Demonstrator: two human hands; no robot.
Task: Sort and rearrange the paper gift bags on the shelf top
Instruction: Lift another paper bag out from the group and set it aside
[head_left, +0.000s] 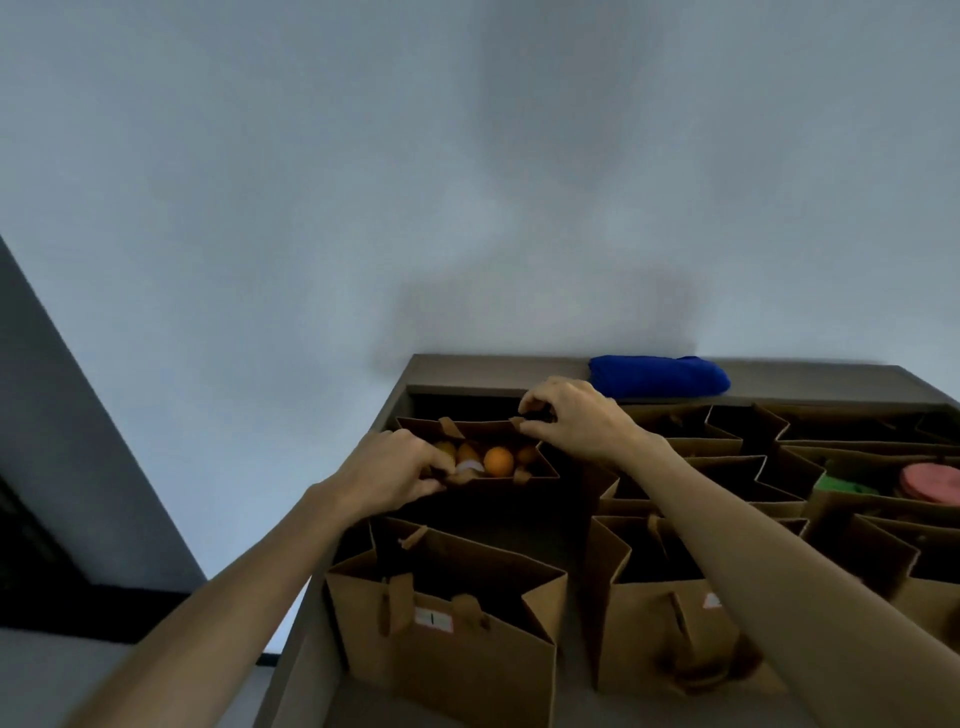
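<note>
An open brown paper gift bag (483, 430) stands at the back left of the shelf top, with orange round fruits (498, 460) inside. My left hand (389, 470) grips its near rim at the left. My right hand (576, 415) pinches the far rim near a paper handle. In front stands a second brown bag (457, 644) with a small white label, and a third brown bag (660, 639) is to its right under my right forearm. Several more brown bags (727, 457) fill the right side.
A folded blue cloth (660, 375) lies on the shelf's back ledge (467, 370). At the far right one bag holds a green thing (841, 486) and a pink round thing (932, 482). A pale wall rises behind; the shelf's left edge drops to the floor.
</note>
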